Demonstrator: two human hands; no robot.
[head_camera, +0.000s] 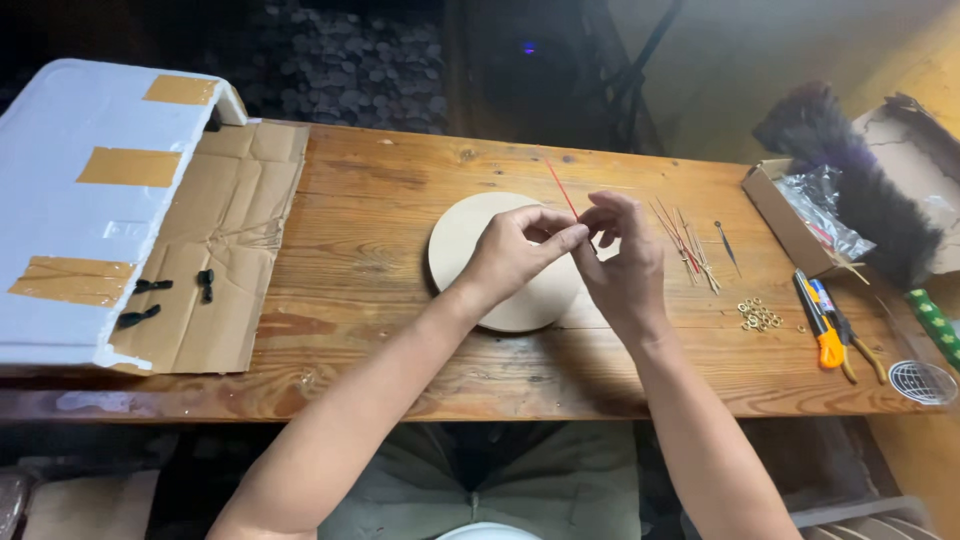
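Note:
A round pale wooden disc lies flat on the wooden table. Both hands hover over its right side. My left hand and my right hand pinch together at the fingertips around the lower end of a thin red clock hand, which sticks up and away from them. Whether both hands grip it or only one cannot be told. To the right lies a loose bunch of thin metal and red clock hands, with a single dark hand beside it.
Small brass washers sit in a heap at the right, near an orange utility knife and pliers. An open cardboard box holds plastic and a dark feather duster. Flattened cardboard with black pieces and a taped white foam box occupy the left.

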